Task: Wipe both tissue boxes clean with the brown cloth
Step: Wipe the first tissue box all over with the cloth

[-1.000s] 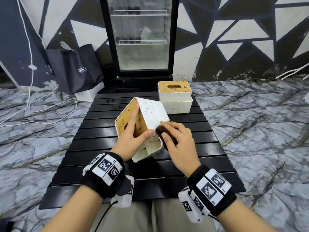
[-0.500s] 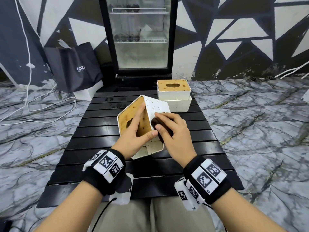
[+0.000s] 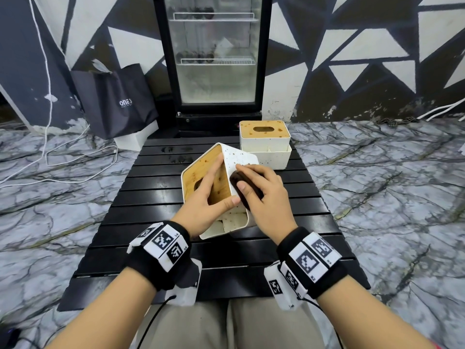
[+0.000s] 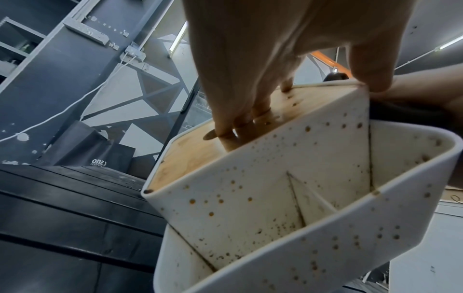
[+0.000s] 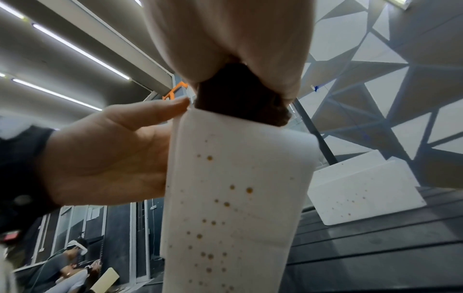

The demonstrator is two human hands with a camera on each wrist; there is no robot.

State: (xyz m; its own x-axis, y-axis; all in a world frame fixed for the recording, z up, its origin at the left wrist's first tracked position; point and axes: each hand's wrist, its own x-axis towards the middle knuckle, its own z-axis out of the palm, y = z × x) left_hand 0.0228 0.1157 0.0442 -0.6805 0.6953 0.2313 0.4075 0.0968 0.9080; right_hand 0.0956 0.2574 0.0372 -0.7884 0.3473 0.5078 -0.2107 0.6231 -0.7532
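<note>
Wiping upward: right hand (image 3: 264,195), curled round brown cloth (image 3: 245,190), has climbed the tilted near tissue box (image 3: 241,162) gripped by left hand (image 3: 211,200); spots remain, far tissue box (image 3: 264,142) untouched.

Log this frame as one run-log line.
phase: wiping near box side | left hand: holds tilted tissue box | right hand: presses brown cloth on it | second box: spotted, upright

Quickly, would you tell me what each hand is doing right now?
Left hand: grips the tilted tissue box, fingers on its wooden lid, thumb over the edge.
Right hand: holds the brown cloth, pressing it on the box's spotted side.
</note>
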